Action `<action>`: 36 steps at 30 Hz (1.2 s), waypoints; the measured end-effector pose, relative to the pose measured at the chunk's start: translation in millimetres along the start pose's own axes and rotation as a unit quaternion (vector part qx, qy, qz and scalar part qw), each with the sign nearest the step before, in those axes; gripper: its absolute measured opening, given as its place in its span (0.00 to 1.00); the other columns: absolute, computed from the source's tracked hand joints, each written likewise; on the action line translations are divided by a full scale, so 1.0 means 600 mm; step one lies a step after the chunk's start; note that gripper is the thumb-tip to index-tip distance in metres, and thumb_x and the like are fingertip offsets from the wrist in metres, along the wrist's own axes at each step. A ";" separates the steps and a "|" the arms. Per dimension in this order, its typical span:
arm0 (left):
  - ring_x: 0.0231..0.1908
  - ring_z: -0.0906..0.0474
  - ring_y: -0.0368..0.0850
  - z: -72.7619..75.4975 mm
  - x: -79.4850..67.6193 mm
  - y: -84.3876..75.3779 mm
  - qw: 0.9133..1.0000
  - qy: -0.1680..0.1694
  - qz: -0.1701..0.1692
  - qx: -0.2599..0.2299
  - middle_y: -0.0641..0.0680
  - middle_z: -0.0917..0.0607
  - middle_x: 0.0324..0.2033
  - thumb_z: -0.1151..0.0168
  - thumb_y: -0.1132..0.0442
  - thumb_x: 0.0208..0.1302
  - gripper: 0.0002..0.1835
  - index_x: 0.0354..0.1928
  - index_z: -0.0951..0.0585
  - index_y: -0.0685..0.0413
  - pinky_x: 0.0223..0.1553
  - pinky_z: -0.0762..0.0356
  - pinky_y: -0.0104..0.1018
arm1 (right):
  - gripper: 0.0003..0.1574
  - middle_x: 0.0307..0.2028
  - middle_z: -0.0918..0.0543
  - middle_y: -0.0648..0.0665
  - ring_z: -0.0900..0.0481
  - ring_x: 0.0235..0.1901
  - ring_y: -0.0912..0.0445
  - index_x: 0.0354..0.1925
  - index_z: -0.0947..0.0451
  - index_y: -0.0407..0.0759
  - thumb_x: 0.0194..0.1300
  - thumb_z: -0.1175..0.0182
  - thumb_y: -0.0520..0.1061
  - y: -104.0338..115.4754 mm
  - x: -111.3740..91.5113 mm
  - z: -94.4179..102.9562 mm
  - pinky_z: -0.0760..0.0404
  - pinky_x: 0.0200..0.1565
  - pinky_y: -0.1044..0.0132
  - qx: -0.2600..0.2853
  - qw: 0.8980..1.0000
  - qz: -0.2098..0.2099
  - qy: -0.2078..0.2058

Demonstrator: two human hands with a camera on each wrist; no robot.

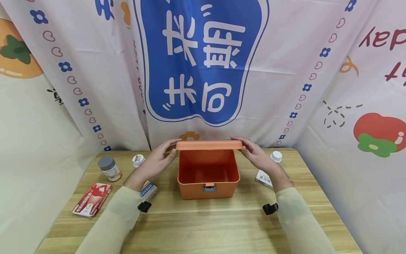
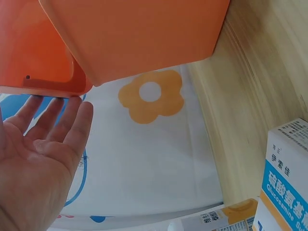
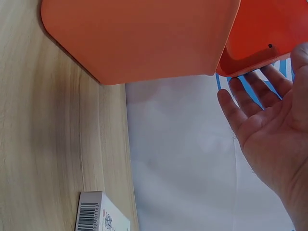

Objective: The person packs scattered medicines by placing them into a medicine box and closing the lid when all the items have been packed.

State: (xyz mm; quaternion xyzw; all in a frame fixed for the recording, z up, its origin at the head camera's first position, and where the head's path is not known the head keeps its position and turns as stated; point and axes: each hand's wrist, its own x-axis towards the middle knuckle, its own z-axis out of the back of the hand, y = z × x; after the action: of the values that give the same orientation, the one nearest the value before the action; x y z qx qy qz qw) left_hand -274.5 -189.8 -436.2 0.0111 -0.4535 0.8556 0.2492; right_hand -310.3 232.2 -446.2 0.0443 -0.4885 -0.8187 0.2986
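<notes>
An orange storage box (image 1: 207, 190) stands on the table with its lid (image 1: 209, 145) raised on the far side. The box's inside shows red-orange, with nothing visible in it, and a grey-blue latch (image 1: 209, 187) sits on its front. My left hand (image 1: 160, 157) is at the lid's left end; in the left wrist view its extended fingers (image 2: 72, 120) touch the lid's edge. At the right end is my right hand (image 1: 258, 157), and the right wrist view shows its fingers (image 3: 248, 98) spread and fairly straight against the lid's side.
Left of the box are a grey-capped jar (image 1: 109, 169), a red and white carton (image 1: 92, 199), a white-capped bottle (image 1: 137, 160) and a blue and white carton (image 1: 149, 190), partly behind my left arm. A white bottle (image 1: 276, 156) and white carton (image 1: 264, 178) stand by my right forearm.
</notes>
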 end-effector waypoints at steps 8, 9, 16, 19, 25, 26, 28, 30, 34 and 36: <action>0.74 0.26 0.56 0.000 0.007 0.006 1.000 -0.006 0.009 -0.006 0.53 0.25 0.74 0.52 0.44 0.83 0.26 0.77 0.33 0.37 0.72 0.25 0.59 | 0.31 0.74 0.25 0.46 0.28 0.75 0.45 0.78 0.34 0.60 0.84 0.57 0.61 -0.001 0.006 -0.001 0.31 0.76 0.36 0.014 1.000 0.005 -0.006; 0.74 0.26 0.56 0.000 0.009 0.007 1.000 -0.006 0.010 -0.007 0.53 0.25 0.75 0.52 0.44 0.83 0.26 0.77 0.33 0.37 0.72 0.25 0.59 | 0.31 0.73 0.24 0.45 0.28 0.74 0.46 0.78 0.34 0.60 0.84 0.57 0.61 -0.001 0.006 -0.002 0.31 0.76 0.36 0.018 1.000 0.007 -0.007; 0.74 0.26 0.57 -0.001 0.011 0.005 1.000 -0.008 0.005 -0.005 0.55 0.25 0.74 0.52 0.44 0.83 0.25 0.76 0.32 0.39 0.72 0.25 0.59 | 0.32 0.72 0.24 0.40 0.25 0.70 0.64 0.77 0.33 0.50 0.84 0.57 0.59 0.000 0.008 -0.005 0.27 0.76 0.51 0.034 0.999 0.018 -0.013; 0.72 0.25 0.58 -0.001 0.011 0.003 1.000 -0.010 0.000 -0.001 0.56 0.23 0.72 0.53 0.43 0.83 0.26 0.75 0.32 0.41 0.72 0.24 0.60 | 0.34 0.70 0.24 0.37 0.23 0.68 0.63 0.76 0.33 0.46 0.83 0.56 0.60 0.001 0.007 -0.006 0.25 0.75 0.54 0.035 0.999 0.019 -0.018; 0.70 0.23 0.58 -0.001 0.010 -0.002 1.000 -0.016 -0.002 0.000 0.56 0.21 0.69 0.53 0.44 0.84 0.24 0.74 0.30 0.44 0.71 0.24 0.60 | 0.41 0.68 0.23 0.32 0.21 0.68 0.37 0.74 0.33 0.40 0.79 0.55 0.66 0.004 0.006 -0.006 0.27 0.73 0.38 0.039 0.999 0.022 -0.024; 0.70 0.23 0.58 -0.002 0.010 -0.003 1.000 -0.017 -0.001 0.000 0.56 0.21 0.69 0.53 0.45 0.84 0.24 0.73 0.30 0.44 0.71 0.24 0.61 | 0.42 0.68 0.23 0.31 0.22 0.67 0.34 0.74 0.33 0.39 0.79 0.55 0.67 0.005 0.006 -0.006 0.27 0.73 0.37 0.039 0.999 0.021 -0.024; 0.69 0.23 0.58 -0.002 0.009 -0.006 1.000 -0.019 0.001 0.001 0.56 0.21 0.68 0.53 0.46 0.84 0.23 0.73 0.30 0.44 0.70 0.23 0.61 | 0.44 0.67 0.23 0.30 0.21 0.65 0.30 0.73 0.33 0.38 0.78 0.55 0.69 0.006 0.005 -0.006 0.26 0.72 0.36 0.037 0.999 0.018 -0.027; 0.69 0.23 0.57 -0.002 0.008 -0.008 1.000 -0.021 0.004 0.002 0.56 0.20 0.68 0.54 0.46 0.84 0.23 0.72 0.29 0.44 0.70 0.23 0.60 | 0.45 0.66 0.22 0.30 0.21 0.64 0.28 0.73 0.33 0.38 0.78 0.56 0.70 0.007 0.004 -0.007 0.26 0.71 0.35 0.036 0.999 0.013 -0.030; 0.67 0.21 0.56 -0.001 0.007 -0.012 1.000 -0.027 0.010 0.005 0.55 0.19 0.66 0.54 0.44 0.84 0.23 0.70 0.27 0.44 0.68 0.21 0.60 | 0.45 0.67 0.23 0.30 0.21 0.63 0.28 0.75 0.33 0.40 0.79 0.58 0.70 0.009 0.004 -0.007 0.26 0.70 0.33 0.037 0.999 0.010 -0.032; 0.65 0.21 0.56 -0.001 0.007 -0.013 0.999 -0.030 0.012 0.004 0.54 0.18 0.65 0.54 0.43 0.84 0.22 0.69 0.26 0.44 0.66 0.20 0.59 | 0.45 0.68 0.23 0.30 0.20 0.63 0.29 0.76 0.34 0.40 0.79 0.58 0.69 0.011 0.004 -0.007 0.25 0.70 0.34 0.038 0.999 0.011 -0.031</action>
State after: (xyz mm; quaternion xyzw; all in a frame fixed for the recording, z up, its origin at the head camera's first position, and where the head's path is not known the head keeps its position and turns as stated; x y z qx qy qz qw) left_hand -274.2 -183.9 -429.4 0.0323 -0.4572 0.8599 0.2249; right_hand -307.8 225.5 -442.5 0.0247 -0.5290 -0.7970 0.2904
